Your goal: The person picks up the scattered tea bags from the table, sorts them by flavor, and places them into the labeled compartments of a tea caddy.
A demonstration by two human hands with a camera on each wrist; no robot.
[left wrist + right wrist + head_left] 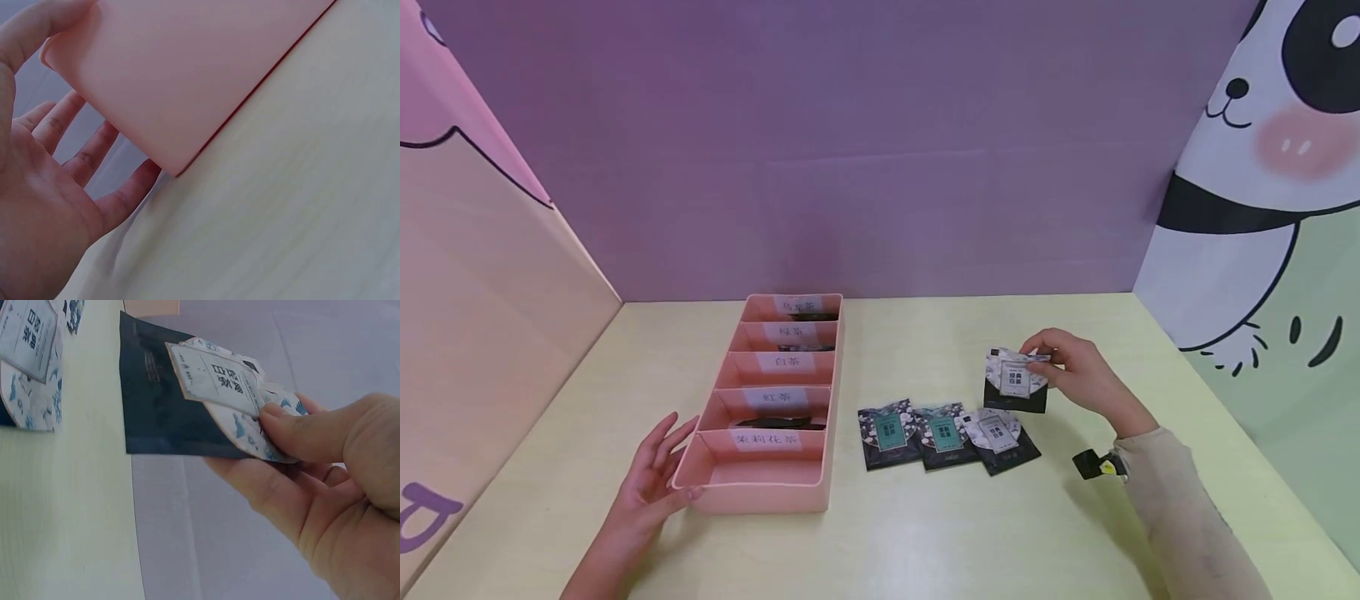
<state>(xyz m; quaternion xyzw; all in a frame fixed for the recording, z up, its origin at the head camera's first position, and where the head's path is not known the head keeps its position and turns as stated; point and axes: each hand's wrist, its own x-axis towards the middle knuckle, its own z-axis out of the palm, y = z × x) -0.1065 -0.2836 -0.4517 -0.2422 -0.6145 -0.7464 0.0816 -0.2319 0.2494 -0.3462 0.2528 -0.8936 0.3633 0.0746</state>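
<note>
My right hand (1075, 371) pinches a black-and-white tea sachet (1015, 393) by its upper edge, thumb in front, just above the table. Its white label shows dark Chinese characters in the right wrist view. Below it lies another white-labelled sachet (997, 433), beside two teal-labelled sachets (889, 433) (943, 433) in a row. On the left stands a pink divided box (767, 500) with labelled compartments. My left hand (651, 483) holds the box's near left corner, thumb (59, 15) on the front wall and fingers (94, 153) spread along the left side.
Dark sachets (778, 422) stand in the second compartment from the front and in the two farthest ones; the front compartment (760, 462) shows its bare floor. A purple backdrop (880, 217) rises behind the pale table (925, 533), with printed panels at both sides.
</note>
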